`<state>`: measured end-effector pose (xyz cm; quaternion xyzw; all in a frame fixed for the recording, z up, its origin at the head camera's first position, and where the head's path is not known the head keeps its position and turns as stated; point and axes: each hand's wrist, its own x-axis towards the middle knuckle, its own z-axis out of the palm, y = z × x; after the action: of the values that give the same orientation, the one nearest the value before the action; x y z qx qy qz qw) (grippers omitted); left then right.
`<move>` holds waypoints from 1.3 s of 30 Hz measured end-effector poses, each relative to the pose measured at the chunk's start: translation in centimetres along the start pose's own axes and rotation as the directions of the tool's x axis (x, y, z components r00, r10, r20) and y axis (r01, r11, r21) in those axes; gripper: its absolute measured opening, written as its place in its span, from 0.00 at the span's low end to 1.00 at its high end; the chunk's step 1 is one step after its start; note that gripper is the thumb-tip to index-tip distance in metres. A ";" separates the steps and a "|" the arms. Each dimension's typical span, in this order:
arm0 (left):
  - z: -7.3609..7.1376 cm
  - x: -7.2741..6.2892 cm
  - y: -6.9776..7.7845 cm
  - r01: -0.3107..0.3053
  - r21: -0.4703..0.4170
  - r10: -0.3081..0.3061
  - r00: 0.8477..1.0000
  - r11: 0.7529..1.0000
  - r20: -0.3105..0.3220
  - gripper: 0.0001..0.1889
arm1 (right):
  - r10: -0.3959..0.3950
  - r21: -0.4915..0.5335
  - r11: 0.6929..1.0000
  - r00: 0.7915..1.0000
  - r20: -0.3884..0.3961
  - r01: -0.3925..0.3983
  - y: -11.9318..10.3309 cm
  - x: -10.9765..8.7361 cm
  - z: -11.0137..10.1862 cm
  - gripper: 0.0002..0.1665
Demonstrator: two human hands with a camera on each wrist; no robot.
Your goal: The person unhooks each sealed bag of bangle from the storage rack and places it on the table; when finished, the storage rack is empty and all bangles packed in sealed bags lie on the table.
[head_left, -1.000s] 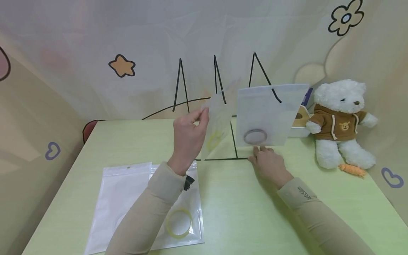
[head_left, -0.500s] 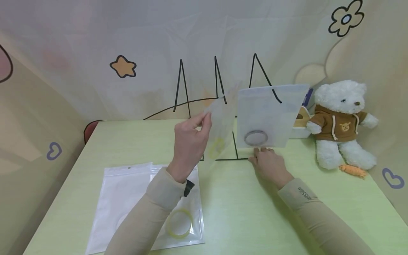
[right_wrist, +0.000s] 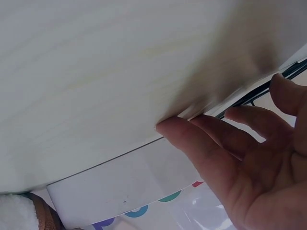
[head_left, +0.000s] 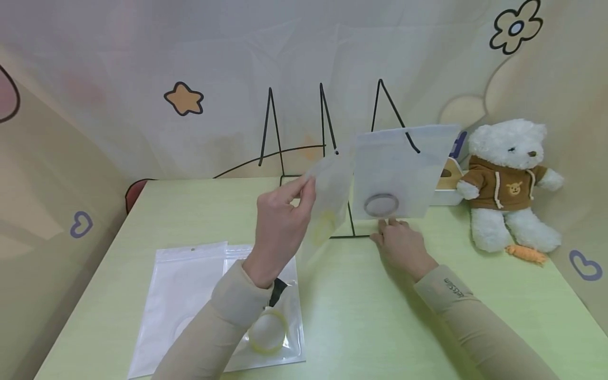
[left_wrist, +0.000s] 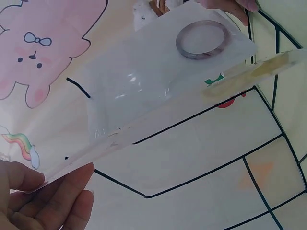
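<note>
My left hand point(head_left: 284, 224) pinches the edge of a clear zip bag point(left_wrist: 158, 112) with a yellow bangle point(head_left: 324, 227) inside. The bag's top is close to the middle hook of a black wire display rack point(head_left: 352, 224); whether the hook passes through it I cannot tell. From the rack's right hook hangs another zip bag point(head_left: 404, 169), holding a greyish bangle point(left_wrist: 202, 40). Below that bag my right hand point(head_left: 401, 245) rests on the table by the rack's front bar. In the right wrist view its fingertips point(right_wrist: 170, 125) touch the tabletop beside the black wire.
Two more zip bags lie at the front left: a whitish one point(head_left: 176, 285) and a clear one with a yellow bangle point(head_left: 252, 340). A teddy bear point(head_left: 508, 184) sits at the right with an orange toy carrot point(head_left: 526, 254). Behind the hanging bag stands a white box point(head_left: 444, 198).
My left hand has come down a little, and the bag's top now lies by the middle hook's tip. My right hand and the hanging bag have stayed where they were.
</note>
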<state>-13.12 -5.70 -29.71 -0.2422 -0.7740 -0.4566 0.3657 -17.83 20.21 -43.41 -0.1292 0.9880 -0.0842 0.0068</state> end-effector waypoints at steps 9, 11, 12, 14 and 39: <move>-0.6 -0.5 1.0 -0.015 -0.008 0.015 1.000 1.000 0.001 0.14 | 0.004 -0.002 1.000 1.000 0.018 -0.004 0.1 0.1 0.0 0.32; -0.8 -0.7 1.2 -0.015 -0.015 0.015 1.000 1.000 -0.002 0.14 | 0.007 -0.006 1.000 1.000 0.022 -0.007 0.0 0.1 0.0 0.32; -0.9 -0.8 1.3 -0.014 -0.014 0.014 1.000 1.000 -0.003 0.14 | 0.008 -0.011 1.000 1.000 0.025 -0.008 0.1 0.1 0.0 0.33; -1.1 -1.2 1.6 -0.010 -0.009 0.010 1.000 1.000 -0.007 0.13 | 0.012 -0.015 1.000 0.999 0.033 -0.012 0.0 0.1 0.1 0.33; -4.0 -5.0 4.8 0.178 -0.103 -0.170 0.982 0.979 0.081 0.10 | 0.011 -0.018 1.000 0.999 0.031 -0.010 0.1 0.0 -0.1 0.31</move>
<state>-5.22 -7.18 -29.87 -0.2097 -0.7787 -0.5195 0.2824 -17.90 20.29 -43.29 -0.1252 0.9892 -0.0733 0.0217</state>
